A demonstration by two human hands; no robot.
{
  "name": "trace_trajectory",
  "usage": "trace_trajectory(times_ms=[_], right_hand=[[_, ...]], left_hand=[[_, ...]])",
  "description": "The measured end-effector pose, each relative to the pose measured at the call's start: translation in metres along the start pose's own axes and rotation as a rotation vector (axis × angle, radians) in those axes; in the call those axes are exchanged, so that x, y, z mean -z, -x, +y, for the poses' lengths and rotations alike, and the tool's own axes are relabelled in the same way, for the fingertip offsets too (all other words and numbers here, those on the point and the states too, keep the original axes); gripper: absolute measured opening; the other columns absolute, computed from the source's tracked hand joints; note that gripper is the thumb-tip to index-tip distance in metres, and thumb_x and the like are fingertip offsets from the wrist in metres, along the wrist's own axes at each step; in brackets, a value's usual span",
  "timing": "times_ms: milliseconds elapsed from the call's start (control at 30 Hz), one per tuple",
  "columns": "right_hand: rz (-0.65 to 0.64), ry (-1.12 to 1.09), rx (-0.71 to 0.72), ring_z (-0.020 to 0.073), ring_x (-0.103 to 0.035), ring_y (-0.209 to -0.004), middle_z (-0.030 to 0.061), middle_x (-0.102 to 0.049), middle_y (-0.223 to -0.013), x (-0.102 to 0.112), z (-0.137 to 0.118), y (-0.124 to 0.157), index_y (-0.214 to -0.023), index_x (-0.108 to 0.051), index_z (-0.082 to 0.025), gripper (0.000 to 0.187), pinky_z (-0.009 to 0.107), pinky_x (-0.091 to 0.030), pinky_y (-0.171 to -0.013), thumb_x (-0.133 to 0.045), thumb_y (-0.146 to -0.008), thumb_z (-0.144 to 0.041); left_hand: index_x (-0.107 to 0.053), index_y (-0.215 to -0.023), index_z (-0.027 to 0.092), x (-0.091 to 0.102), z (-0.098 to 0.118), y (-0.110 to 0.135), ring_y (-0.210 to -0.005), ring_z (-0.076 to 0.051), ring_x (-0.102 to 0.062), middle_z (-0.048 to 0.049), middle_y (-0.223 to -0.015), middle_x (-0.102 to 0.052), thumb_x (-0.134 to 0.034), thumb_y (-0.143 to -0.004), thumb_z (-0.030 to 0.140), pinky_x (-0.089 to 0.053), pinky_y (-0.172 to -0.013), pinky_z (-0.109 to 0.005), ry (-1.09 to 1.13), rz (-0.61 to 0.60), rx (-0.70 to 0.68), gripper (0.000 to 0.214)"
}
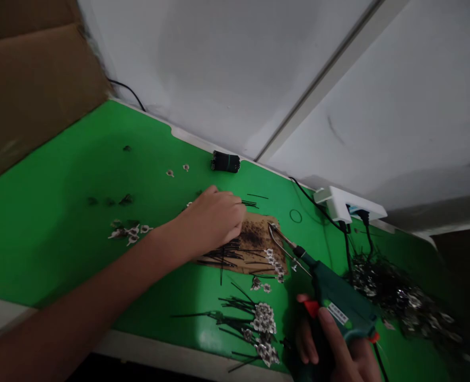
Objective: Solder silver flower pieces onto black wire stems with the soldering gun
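Note:
My left hand [215, 220] reaches across the green table [60, 223] with fingers curled over thin black sticks [235, 249] lying on a scorched brown cardboard pad [254, 244]; what the fingers pinch is hidden. My right hand [334, 350] grips a green hot glue gun [338, 305] at the lower right, a finger by its red trigger and its metal nozzle [280, 236] aimed at the pad. Small white flower pieces [272, 260] lie along the pad's right edge.
Finished flower stems [259, 323] lie near the front edge. Loose white flowers [129, 232] sit left. A black bundle [225, 161] lies by the wall. A white power strip [348, 207] with cables stands at the back right, and a dark heap of pieces [394, 294] lies right.

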State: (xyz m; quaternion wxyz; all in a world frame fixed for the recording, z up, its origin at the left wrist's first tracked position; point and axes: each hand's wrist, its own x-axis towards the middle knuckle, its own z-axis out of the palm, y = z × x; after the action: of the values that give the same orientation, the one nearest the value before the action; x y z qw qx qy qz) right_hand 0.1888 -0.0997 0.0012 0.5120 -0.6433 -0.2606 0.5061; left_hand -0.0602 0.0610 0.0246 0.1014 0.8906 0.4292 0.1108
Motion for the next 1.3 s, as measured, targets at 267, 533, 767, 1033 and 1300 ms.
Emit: trace_trajectory(times_ms=[267,533,767,1033,1300], right_hand=[[0.022,-0.048,0.046,0.0128,-0.042,-0.037,-0.0025,-0.047,-0.041,-0.003,0.0,0.002,-0.088,-0.074,-0.015,0.035,0.026,-0.034,-0.038,-0.079,-0.078,-0.048],[0.039,-0.054,0.102,0.0117,-0.036,-0.033,-0.002,-0.045,-0.038,-0.001,0.007,-0.005,-0.078,-0.072,-0.016,0.042,0.026,-0.031,-0.035,-0.081,-0.072,-0.056],[0.065,-0.023,0.028,0.0119,-0.042,-0.04,-0.0025,-0.049,-0.044,0.001,0.012,0.0,-0.094,-0.072,-0.014,0.041,0.025,-0.036,-0.041,-0.077,-0.079,-0.051],[0.079,-0.003,0.0,0.0128,-0.044,-0.04,-0.0033,-0.048,-0.045,-0.008,0.003,0.002,-0.088,-0.069,-0.015,0.039,0.026,-0.036,-0.041,-0.083,-0.075,-0.049],[0.018,-0.047,0.014,0.0116,-0.044,-0.038,-0.0032,-0.049,-0.045,0.001,0.011,-0.001,-0.092,-0.071,-0.014,0.037,0.024,-0.037,-0.039,-0.08,-0.079,-0.047]], left_hand=[[-0.064,-0.093,0.016,-0.003,0.003,-0.003,-0.085,-0.019,-0.064,-0.0036,-0.091,-0.07,-0.052,-0.097,0.014,-0.042,-0.076,-0.031,0.181,0.113,0.036,0.014],[-0.061,-0.119,0.016,-0.024,0.015,-0.009,-0.084,-0.016,-0.07,-0.0027,-0.093,-0.075,-0.051,-0.091,0.004,-0.051,-0.072,-0.025,0.218,0.315,-0.032,0.032],[-0.059,-0.119,0.013,-0.032,0.028,-0.031,-0.076,-0.016,-0.07,-0.0032,-0.085,-0.074,-0.052,-0.085,0.0,-0.051,-0.067,-0.025,0.18,0.293,0.006,0.037],[-0.049,-0.134,0.012,-0.041,0.029,-0.032,-0.072,-0.017,-0.068,-0.0014,-0.077,-0.072,-0.052,-0.085,0.0,-0.053,-0.075,-0.031,0.116,0.266,0.025,0.051],[-0.049,-0.135,0.013,-0.044,0.031,-0.032,-0.074,-0.019,-0.068,-0.0019,-0.076,-0.071,-0.053,-0.086,-0.001,-0.053,-0.072,-0.03,0.158,0.231,0.013,0.051]])
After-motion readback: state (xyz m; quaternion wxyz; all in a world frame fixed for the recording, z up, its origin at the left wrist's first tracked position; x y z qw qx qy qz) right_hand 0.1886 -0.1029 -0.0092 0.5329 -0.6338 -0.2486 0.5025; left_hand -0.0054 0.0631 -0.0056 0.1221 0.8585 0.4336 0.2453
